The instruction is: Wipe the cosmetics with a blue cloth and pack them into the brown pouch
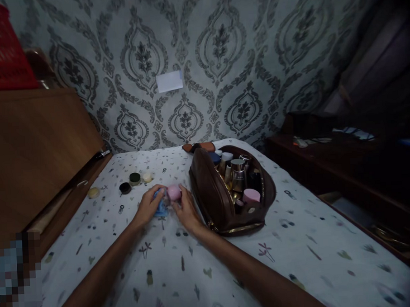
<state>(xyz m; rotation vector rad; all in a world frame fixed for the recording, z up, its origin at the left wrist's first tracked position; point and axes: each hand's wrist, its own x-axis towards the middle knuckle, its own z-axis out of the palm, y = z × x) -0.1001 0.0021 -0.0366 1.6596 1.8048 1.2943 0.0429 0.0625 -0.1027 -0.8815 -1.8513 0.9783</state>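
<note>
My left hand (148,207) is closed on a crumpled blue cloth (161,209), thumb on top. My right hand (188,211) grips a small jar with a pink round lid (174,192), tilted toward me and touching the cloth. Just right of my right hand stands a brown toiletry bag (209,185), unzipped. Inside it are several cosmetic bottles, among them a bottle with a shiny cap (238,174), and another pink-lidded jar (251,196). Left of my left hand lie a black-lidded jar (125,188), a dark green jar (135,178) and a small cream jar (147,177).
A yellowish jar (93,192) lies near the bed's left edge. Beyond the bag is a brown-orange case (204,147). A wooden headboard-like panel (38,147) rises at left. A dark shelf unit (313,153) stands along the right. Patterned wallpaper (223,112) closes the back.
</note>
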